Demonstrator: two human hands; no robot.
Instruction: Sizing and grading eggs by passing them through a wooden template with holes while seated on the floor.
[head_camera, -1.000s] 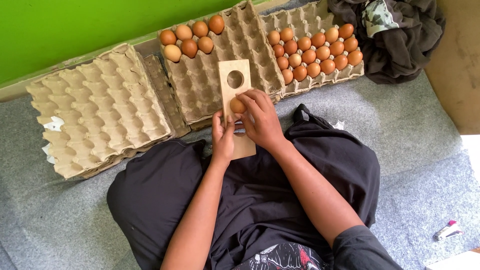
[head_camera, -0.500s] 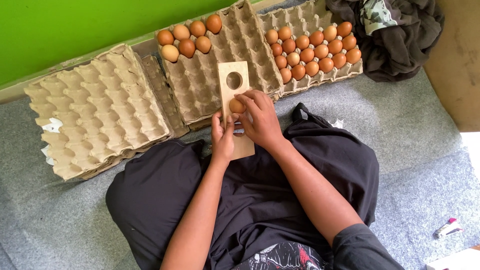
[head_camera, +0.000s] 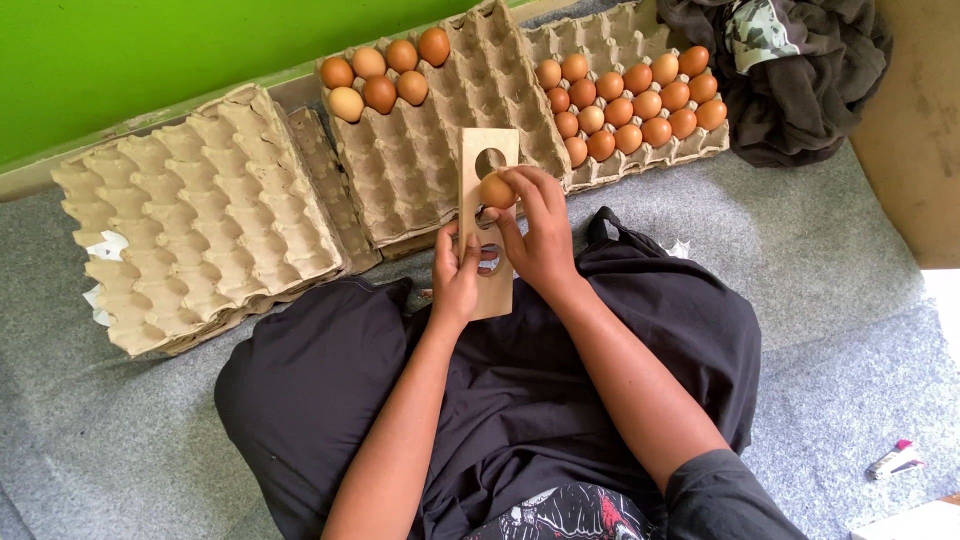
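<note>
Brown egg (head_camera: 497, 190) pinched in right hand (head_camera: 540, 235) against wooden gauge board (head_camera: 487, 225) with round holes, gripped by left hand (head_camera: 455, 280) above lap; partly filled egg trays (head_camera: 440, 150) on grey floor mat (head_camera: 830, 300) beyond.

An empty egg tray (head_camera: 190, 250) lies on grey carpet (head_camera: 850, 300), dark crumpled cloth (head_camera: 800, 75) beside a green wall (head_camera: 150, 50)

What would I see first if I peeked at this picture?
Probably the brown egg in the middle, pinched by the right hand against a wooden board with round holes that the left hand steadies. Behind it, cardboard trays line a bright green wall.
</note>
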